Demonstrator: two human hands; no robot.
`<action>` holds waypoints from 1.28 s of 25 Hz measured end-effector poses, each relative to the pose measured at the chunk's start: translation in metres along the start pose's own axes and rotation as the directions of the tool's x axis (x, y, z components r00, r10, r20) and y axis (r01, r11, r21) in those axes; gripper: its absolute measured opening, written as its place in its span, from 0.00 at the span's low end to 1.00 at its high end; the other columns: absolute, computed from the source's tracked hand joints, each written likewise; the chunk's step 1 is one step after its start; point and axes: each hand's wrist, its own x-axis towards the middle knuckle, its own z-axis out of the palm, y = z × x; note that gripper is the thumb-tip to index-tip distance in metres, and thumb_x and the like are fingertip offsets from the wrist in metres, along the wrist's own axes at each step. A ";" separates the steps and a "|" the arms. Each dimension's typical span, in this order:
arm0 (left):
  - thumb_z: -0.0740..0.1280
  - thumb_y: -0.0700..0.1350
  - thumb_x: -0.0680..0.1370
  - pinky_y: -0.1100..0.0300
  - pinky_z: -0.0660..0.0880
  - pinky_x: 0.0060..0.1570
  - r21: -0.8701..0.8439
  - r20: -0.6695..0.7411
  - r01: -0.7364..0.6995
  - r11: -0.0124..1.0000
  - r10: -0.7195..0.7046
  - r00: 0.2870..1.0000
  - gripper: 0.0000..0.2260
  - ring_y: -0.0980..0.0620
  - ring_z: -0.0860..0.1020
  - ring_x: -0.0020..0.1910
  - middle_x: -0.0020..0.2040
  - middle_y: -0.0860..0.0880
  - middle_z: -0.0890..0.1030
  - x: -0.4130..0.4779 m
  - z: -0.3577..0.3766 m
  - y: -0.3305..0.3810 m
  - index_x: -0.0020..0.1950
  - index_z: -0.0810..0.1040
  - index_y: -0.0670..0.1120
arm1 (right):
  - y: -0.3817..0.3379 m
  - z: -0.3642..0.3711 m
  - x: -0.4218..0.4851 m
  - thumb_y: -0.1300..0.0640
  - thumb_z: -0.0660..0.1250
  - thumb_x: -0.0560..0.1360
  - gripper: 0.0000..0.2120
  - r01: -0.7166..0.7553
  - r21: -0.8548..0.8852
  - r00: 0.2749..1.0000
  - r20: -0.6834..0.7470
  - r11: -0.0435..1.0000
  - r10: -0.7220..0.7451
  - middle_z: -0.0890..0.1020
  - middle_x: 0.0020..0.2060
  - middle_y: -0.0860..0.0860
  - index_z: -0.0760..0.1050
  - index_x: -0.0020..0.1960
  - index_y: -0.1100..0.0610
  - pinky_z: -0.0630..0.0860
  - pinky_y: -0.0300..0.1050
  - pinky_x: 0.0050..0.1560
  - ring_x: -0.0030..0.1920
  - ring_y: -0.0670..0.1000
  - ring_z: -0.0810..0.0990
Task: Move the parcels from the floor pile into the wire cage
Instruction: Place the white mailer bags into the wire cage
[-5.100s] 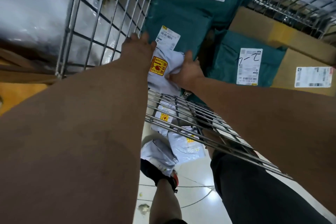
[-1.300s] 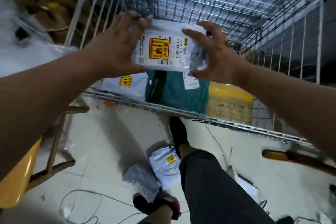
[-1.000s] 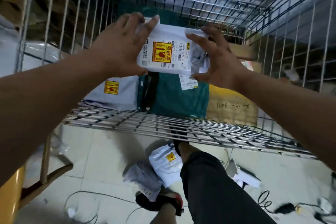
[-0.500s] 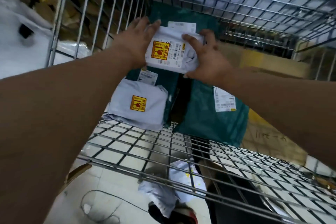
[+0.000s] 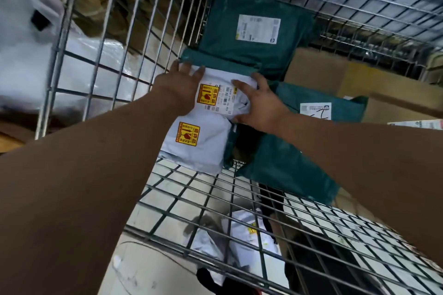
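Note:
I am leaning over the front wall of the wire cage (image 5: 167, 201). A small white parcel (image 5: 224, 97) with a yellow and red fragile sticker lies low inside it. My left hand (image 5: 178, 88) holds its left end and my right hand (image 5: 262, 106) grips its right end, fingers over the far edge. It rests on a larger white parcel (image 5: 199, 151) and a green mailer (image 5: 215, 63). Through the mesh, below, white parcels of the floor pile (image 5: 242, 237) show.
More green mailers (image 5: 256, 31) (image 5: 290, 165) and cardboard boxes (image 5: 335, 76) fill the cage's back and right. Left of the cage, outside, stands a clear-plastic-wrapped bundle (image 5: 28, 55). A cable (image 5: 143, 249) lies on the tiled floor by my shoe (image 5: 211, 280).
Both hands have carried the small white parcel from above the cage rim down and forward into the cage, onto the other white parcel. My view has tilted down over the cage wall.

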 end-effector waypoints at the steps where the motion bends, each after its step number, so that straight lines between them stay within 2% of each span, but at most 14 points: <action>1: 0.66 0.47 0.82 0.36 0.64 0.73 0.001 0.004 0.006 1.000 -0.006 1.000 0.39 0.39 0.50 0.83 0.85 0.42 0.48 -0.006 -0.004 0.003 0.85 0.44 0.53 | 0.000 -0.004 -0.002 0.44 0.75 0.72 0.46 0.017 -0.097 1.000 0.023 0.995 -0.015 0.48 0.81 0.55 0.53 0.82 0.41 0.67 0.53 0.75 0.78 0.63 0.61; 3: 0.65 0.49 0.82 0.38 0.66 0.72 -0.028 -0.012 -0.010 1.000 0.010 1.000 0.37 0.39 0.56 0.82 0.84 0.43 0.51 -0.021 -0.017 0.003 0.85 0.47 0.53 | -0.004 -0.018 -0.010 0.39 0.69 0.76 0.43 0.002 -0.327 0.999 0.031 0.945 0.009 0.47 0.82 0.49 0.47 0.82 0.37 0.73 0.60 0.69 0.77 0.65 0.61; 4: 0.66 0.50 0.82 0.38 0.68 0.70 -0.060 -0.035 -0.019 0.998 0.017 0.999 0.36 0.39 0.60 0.80 0.84 0.43 0.54 -0.030 -0.024 0.001 0.85 0.49 0.54 | -0.009 -0.027 -0.014 0.39 0.66 0.77 0.39 -0.021 -0.373 1.000 -0.003 0.927 0.021 0.50 0.82 0.49 0.49 0.82 0.38 0.75 0.60 0.65 0.75 0.64 0.64; 5: 0.67 0.51 0.82 0.39 0.70 0.68 -0.116 -0.061 -0.023 0.993 0.016 0.998 0.35 0.38 0.64 0.78 0.82 0.42 0.58 -0.039 -0.034 -0.002 0.85 0.51 0.54 | -0.017 -0.039 -0.019 0.41 0.65 0.79 0.34 -0.036 -0.356 0.998 -0.052 0.934 0.019 0.56 0.81 0.50 0.56 0.81 0.41 0.77 0.58 0.63 0.73 0.63 0.68; 7: 0.69 0.53 0.81 0.41 0.73 0.67 -0.334 -0.121 -0.002 0.942 -0.041 0.992 0.34 0.38 0.70 0.73 0.78 0.41 0.66 -0.060 -0.057 -0.011 0.83 0.58 0.54 | -0.038 -0.063 -0.030 0.45 0.66 0.80 0.23 -0.008 -0.177 0.990 -0.140 0.984 -0.017 0.73 0.72 0.52 0.72 0.74 0.49 0.77 0.51 0.62 0.65 0.58 0.77; 9: 0.71 0.53 0.79 0.45 0.73 0.68 -0.528 -0.218 -0.002 0.849 -0.133 0.967 0.33 0.38 0.72 0.71 0.75 0.40 0.69 -0.085 -0.081 -0.017 0.82 0.62 0.55 | -0.064 -0.087 -0.045 0.49 0.69 0.80 0.18 0.074 0.031 0.977 -0.204 0.997 -0.066 0.82 0.62 0.50 0.79 0.67 0.53 0.77 0.45 0.60 0.57 0.52 0.82; 11: 0.72 0.53 0.78 0.47 0.73 0.68 -0.615 -0.339 -0.065 0.786 -0.189 0.922 0.32 0.41 0.73 0.70 0.75 0.43 0.71 -0.119 -0.100 -0.022 0.81 0.65 0.56 | -0.095 -0.103 -0.065 0.51 0.72 0.78 0.17 0.164 0.120 0.964 -0.231 0.979 -0.133 0.83 0.59 0.49 0.80 0.65 0.53 0.78 0.44 0.60 0.53 0.48 0.83; 15: 0.69 0.59 0.80 0.50 0.73 0.66 -0.668 -0.446 -0.118 0.735 -0.269 0.854 0.25 0.47 0.75 0.69 0.73 0.48 0.74 -0.200 -0.101 -0.042 0.77 0.71 0.58 | -0.162 -0.105 -0.112 0.50 0.75 0.76 0.17 0.294 0.071 0.932 -0.242 0.953 -0.270 0.82 0.57 0.46 0.80 0.64 0.49 0.81 0.43 0.56 0.48 0.41 0.83; 21: 0.68 0.53 0.81 0.56 0.75 0.59 -0.769 -0.579 -0.239 0.593 -0.487 0.654 0.15 0.54 0.79 0.59 0.60 0.52 0.80 -0.351 -0.023 -0.058 0.67 0.81 0.54 | -0.265 -0.071 -0.218 0.55 0.76 0.75 0.15 0.448 0.072 0.867 -0.279 0.891 -0.414 0.84 0.49 0.44 0.81 0.61 0.51 0.83 0.42 0.50 0.46 0.43 0.84; 24: 0.68 0.52 0.81 0.56 0.76 0.59 -0.857 -0.466 -0.198 0.476 -0.550 0.693 0.14 0.54 0.79 0.58 0.60 0.52 0.80 -0.421 0.059 -0.043 0.66 0.81 0.55 | -0.299 -0.017 -0.279 0.55 0.76 0.74 0.13 0.476 0.118 0.867 -0.232 0.872 -0.442 0.86 0.44 0.47 0.82 0.59 0.52 0.83 0.42 0.47 0.42 0.46 0.85; 26: 0.68 0.53 0.79 0.54 0.76 0.61 -0.897 -0.373 -0.124 0.424 -0.575 0.728 0.15 0.51 0.80 0.57 0.60 0.50 0.80 -0.452 0.122 -0.023 0.65 0.81 0.55 | -0.302 0.030 -0.305 0.55 0.76 0.74 0.12 0.475 0.108 0.873 -0.183 0.873 -0.452 0.86 0.42 0.47 0.82 0.57 0.52 0.80 0.36 0.46 0.41 0.45 0.85; 28: 0.68 0.54 0.78 0.54 0.74 0.62 -0.925 -0.242 -0.003 0.380 -0.585 0.774 0.17 0.47 0.79 0.58 0.61 0.47 0.79 -0.475 0.200 0.006 0.67 0.81 0.54 | -0.285 0.098 -0.320 0.54 0.76 0.74 0.12 0.458 0.068 0.889 -0.056 0.886 -0.455 0.85 0.42 0.47 0.83 0.57 0.52 0.78 0.34 0.47 0.42 0.44 0.84; 30: 0.70 0.54 0.78 0.53 0.74 0.63 -0.947 -0.070 0.127 0.294 -0.576 0.814 0.19 0.44 0.78 0.60 0.62 0.45 0.78 -0.492 0.280 0.040 0.69 0.80 0.54 | -0.252 0.170 -0.326 0.54 0.76 0.73 0.13 0.413 0.023 0.902 0.125 0.910 -0.413 0.84 0.42 0.47 0.82 0.57 0.52 0.80 0.40 0.49 0.39 0.44 0.82; 32: 0.70 0.53 0.78 0.50 0.74 0.64 -0.945 0.079 0.244 0.218 -0.571 0.817 0.22 0.42 0.77 0.63 0.63 0.43 0.76 -0.499 0.354 0.077 0.73 0.77 0.54 | -0.205 0.239 -0.326 0.55 0.76 0.72 0.18 0.362 -0.060 0.901 0.279 0.930 -0.333 0.83 0.45 0.45 0.80 0.61 0.50 0.80 0.47 0.51 0.39 0.47 0.82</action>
